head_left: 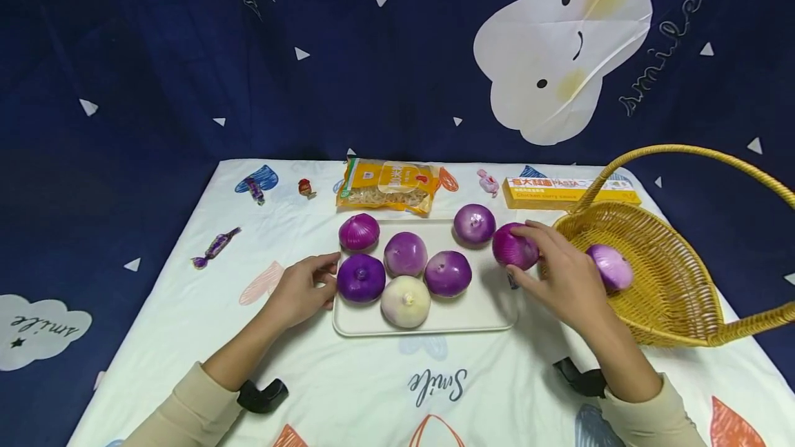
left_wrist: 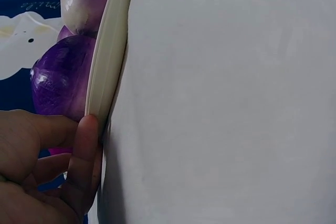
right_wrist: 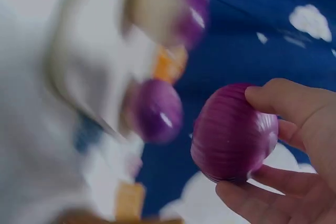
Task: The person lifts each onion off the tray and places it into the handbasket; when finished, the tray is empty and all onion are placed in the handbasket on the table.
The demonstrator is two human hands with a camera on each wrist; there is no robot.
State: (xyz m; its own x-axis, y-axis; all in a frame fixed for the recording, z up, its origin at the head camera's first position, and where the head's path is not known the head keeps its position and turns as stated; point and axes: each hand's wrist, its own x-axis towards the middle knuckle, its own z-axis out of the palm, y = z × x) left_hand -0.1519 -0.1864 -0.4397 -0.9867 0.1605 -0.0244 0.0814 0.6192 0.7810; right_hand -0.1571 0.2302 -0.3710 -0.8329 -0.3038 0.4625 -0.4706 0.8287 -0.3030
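My right hand (head_left: 562, 274) grips a red onion (right_wrist: 233, 135) between thumb and fingers, held up between the tray's right end and the basket. A white rectangular tray (head_left: 484, 312) carries several purple onions and a whitish onion (head_left: 406, 302). At the tray's left edge, my left hand (head_left: 304, 288) pinches the rim, its fingers right beside a dark purple onion (head_left: 361, 279). In the left wrist view the fingertips are at the cream tray rim (left_wrist: 107, 56). A yellow wicker basket (head_left: 671, 309) on the right contains a pale purple onion (head_left: 610, 268).
Behind the tray lies an orange food packet (head_left: 388, 186), with a yellow curry sauce box (head_left: 546, 193) to its right. Wrapped candies, one of them purple (head_left: 216, 247), lie on the white cloth at left and back. The basket's handle (head_left: 695, 150) arches high.
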